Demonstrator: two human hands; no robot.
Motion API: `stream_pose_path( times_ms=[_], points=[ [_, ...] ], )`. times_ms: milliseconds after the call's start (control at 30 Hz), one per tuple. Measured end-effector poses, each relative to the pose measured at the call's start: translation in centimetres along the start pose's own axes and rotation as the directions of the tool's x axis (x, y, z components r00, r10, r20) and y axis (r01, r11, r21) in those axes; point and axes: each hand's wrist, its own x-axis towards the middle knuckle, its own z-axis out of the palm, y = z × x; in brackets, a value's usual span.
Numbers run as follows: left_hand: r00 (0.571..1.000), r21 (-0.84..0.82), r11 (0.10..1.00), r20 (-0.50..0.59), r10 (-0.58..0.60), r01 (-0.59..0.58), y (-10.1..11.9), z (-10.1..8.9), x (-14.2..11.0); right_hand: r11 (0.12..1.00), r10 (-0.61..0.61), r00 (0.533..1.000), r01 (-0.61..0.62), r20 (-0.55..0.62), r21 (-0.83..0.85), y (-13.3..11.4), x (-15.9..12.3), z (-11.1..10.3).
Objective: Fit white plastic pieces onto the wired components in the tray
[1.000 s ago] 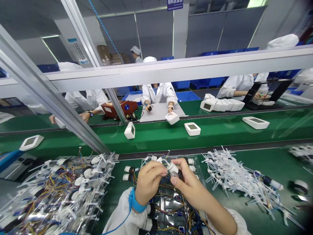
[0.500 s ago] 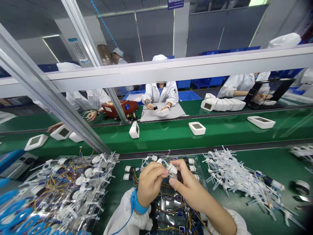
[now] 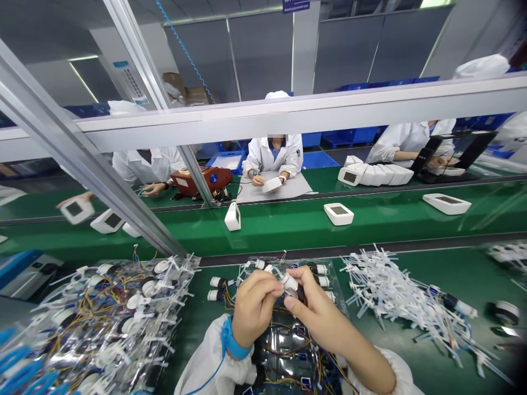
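the left hand (image 3: 256, 303) and right hand (image 3: 316, 303) both have their grip closed on a white-and-black cylindrical part (image 3: 290, 282).

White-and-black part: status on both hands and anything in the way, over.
Right hand gripping the white-and-black part. Left hand, fingertips pinched, at its white end. Hands partly cover it; similar parts lie nearby.

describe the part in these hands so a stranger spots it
Over the near green bench, find the left hand with a blue wristband, facing the right hand. The right hand's fingers hold a small white-and-black cylinder. Unlike similar cylinders lying nearby, this one is held.
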Motion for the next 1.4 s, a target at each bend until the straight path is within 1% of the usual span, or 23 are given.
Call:
stream_pose_path(
  times_ms=[100, 233, 433, 700, 933, 1100, 1300, 1400],
  points=[
    [1.0, 0.0, 1.0, 0.001, -0.023, 0.023, 0.1, 0.1, -0.1, 1.0, -0.01, 1.0, 0.009, -0.011, -0.015, 0.2, 0.0, 0.1],
    [0.999, -0.007, 0.999, 0.012, -0.032, 0.032, 0.1, 0.3, -0.2, 0.998, 0.008, 1.0, -0.009, -0.013, -0.063, 0.3, 0.0, 0.1],
    [0.998, -0.025, 0.999, 0.044, -0.044, 0.046, -0.1, 0.3, -0.3, 0.992, 0.028, 1.0, -0.028, 0.002, -0.125, -0.3, -0.1, -0.1],
    [0.992, -0.06, 0.997, 0.113, -0.05, 0.057, -0.6, 0.1, -0.1, 0.982, 0.05, 0.999, -0.047, 0.015, -0.184, -0.6, -0.1, -0.5],
    [0.98, -0.088, 0.995, 0.194, -0.036, 0.054, -0.7, -0.4, 0.2, 0.97, 0.072, 0.997, -0.062, 0.035, -0.236, -0.8, -0.1, -0.7],
    [0.98, -0.054, 0.998, 0.195, -0.032, 0.044, -0.9, -0.5, 0.4, 0.977, 0.08, 0.997, -0.075, 0.018, -0.201, -0.5, 0.0, -0.4],
    [0.977, 0.005, 1.0, 0.215, 0.014, -0.015, -1.0, -0.1, 0.3, 0.949, 0.126, 0.992, -0.127, -0.02, -0.287, -0.1, 0.4, -0.5],
    [0.97, 0.046, 0.998, 0.244, 0.018, -0.03, -1.1, -0.5, 0.5, 0.948, 0.128, 0.992, -0.128, -0.02, -0.29, -0.1, 0.4, -0.4]
  ],
)
